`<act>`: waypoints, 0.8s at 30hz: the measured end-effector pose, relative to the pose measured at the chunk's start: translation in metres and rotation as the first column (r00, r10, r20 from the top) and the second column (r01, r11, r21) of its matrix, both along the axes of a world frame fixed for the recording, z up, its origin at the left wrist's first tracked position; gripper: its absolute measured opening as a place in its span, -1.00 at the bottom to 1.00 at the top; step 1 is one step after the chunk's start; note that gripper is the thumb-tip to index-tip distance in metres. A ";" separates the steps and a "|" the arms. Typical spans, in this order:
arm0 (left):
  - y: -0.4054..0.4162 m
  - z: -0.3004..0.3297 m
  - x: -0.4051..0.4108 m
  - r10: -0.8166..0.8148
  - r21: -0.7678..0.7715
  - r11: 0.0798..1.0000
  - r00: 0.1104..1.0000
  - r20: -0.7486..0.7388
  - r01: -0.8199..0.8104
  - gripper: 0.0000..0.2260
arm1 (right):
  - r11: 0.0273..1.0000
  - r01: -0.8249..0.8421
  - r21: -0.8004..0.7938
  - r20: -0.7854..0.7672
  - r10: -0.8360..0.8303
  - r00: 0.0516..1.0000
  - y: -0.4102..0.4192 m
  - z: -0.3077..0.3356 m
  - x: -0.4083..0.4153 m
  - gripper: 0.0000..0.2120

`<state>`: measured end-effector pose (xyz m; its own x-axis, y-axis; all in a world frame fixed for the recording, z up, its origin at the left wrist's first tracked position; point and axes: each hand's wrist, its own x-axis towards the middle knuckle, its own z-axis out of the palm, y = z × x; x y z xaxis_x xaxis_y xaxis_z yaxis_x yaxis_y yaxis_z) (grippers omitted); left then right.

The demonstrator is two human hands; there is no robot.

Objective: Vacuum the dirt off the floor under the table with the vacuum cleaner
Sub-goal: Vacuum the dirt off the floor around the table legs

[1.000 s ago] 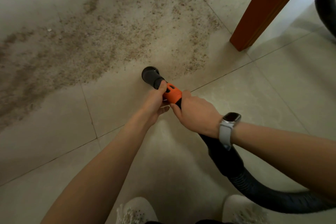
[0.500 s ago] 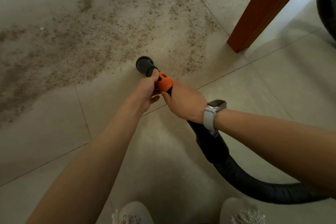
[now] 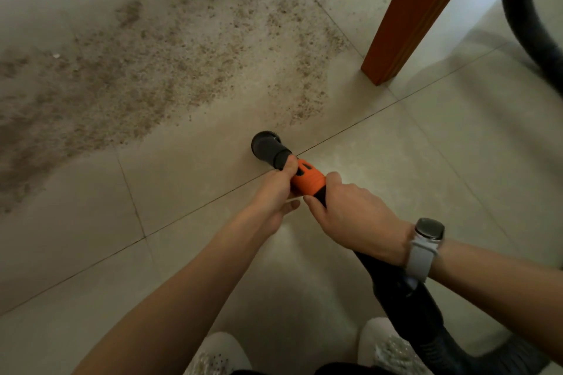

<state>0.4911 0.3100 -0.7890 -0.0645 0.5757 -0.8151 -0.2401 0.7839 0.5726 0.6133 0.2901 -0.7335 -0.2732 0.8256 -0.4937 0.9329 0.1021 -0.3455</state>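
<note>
A home, likely a dining area; pale glazed floor tiles [image 3: 457,161] with thin grout lines surround a reddish wooden table leg [image 3: 405,15]; left of the leg lies scattered dirt [image 3: 152,70]; right of it curves a household vacuum hose [image 3: 524,15].

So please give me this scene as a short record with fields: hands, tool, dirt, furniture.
left hand: grips the orange collar just behind the nozzle
right hand: grips the hose behind the collar
nozzle: black, over bare tile
dirt: brown patch beyond the nozzle
table leg: wooden, right of dirt
</note>
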 end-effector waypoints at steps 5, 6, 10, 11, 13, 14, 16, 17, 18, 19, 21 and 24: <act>0.018 0.000 0.001 -0.005 0.023 1.000 1.000 -0.016 0.006 -0.60 | 1.000 0.026 0.012 -0.010 -0.025 1.000 0.014 -0.001 -0.002 -0.67; 0.022 -0.001 -0.002 -0.004 0.025 1.000 1.000 -0.028 0.005 -0.60 | 0.999 0.030 0.020 -0.020 -0.029 0.999 0.018 -0.003 -0.005 -0.66; 0.041 -0.003 -0.018 -0.001 0.039 0.999 0.999 -0.050 0.003 -0.63 | 0.999 0.026 0.042 -0.058 -0.023 0.998 0.037 -0.010 -0.020 -0.63; 0.047 -0.003 -0.022 -0.001 0.041 0.999 0.999 -0.050 0.003 -0.64 | 0.999 0.026 0.047 -0.070 -0.023 0.997 0.042 -0.012 -0.024 -0.63; 0.058 -0.001 -0.030 0.003 0.041 0.999 0.999 -0.048 -0.001 -0.69 | 0.998 0.024 0.057 -0.089 -0.019 0.996 0.054 -0.015 -0.032 -0.62; 0.064 0.000 -0.033 0.008 0.042 0.999 0.999 -0.046 -0.007 -0.70 | 0.998 0.024 0.058 -0.094 -0.018 0.995 0.059 -0.016 -0.036 -0.62; 0.074 0.001 -0.039 0.017 0.046 0.999 0.998 -0.057 -0.014 -0.68 | 0.998 0.032 0.053 -0.108 -0.026 0.994 0.071 -0.019 -0.043 -0.61; 0.078 0.001 -0.041 0.020 0.049 0.999 0.998 -0.067 -0.017 -0.66 | 0.998 0.037 0.052 -0.123 -0.030 0.992 0.076 -0.021 -0.046 -0.61; 0.082 0.001 -0.043 0.026 0.054 0.998 0.997 -0.076 -0.022 -0.66 | 0.997 0.042 0.057 -0.140 -0.034 0.990 0.080 -0.022 -0.049 -0.61; 0.086 0.000 -0.044 0.029 0.061 0.998 0.996 -0.083 -0.024 -0.65 | 0.997 0.045 0.066 -0.157 -0.034 0.987 0.084 -0.025 -0.051 -0.61; 0.090 0.000 -0.044 0.030 0.068 0.997 0.996 -0.088 -0.024 -0.66 | 0.996 0.052 0.075 -0.170 -0.039 0.985 0.087 -0.027 -0.052 -0.61; 0.083 0.000 -0.036 0.016 0.075 0.997 0.996 -0.086 -0.010 -0.70 | 0.996 0.065 0.057 -0.152 -0.056 0.987 0.079 -0.024 -0.043 -0.62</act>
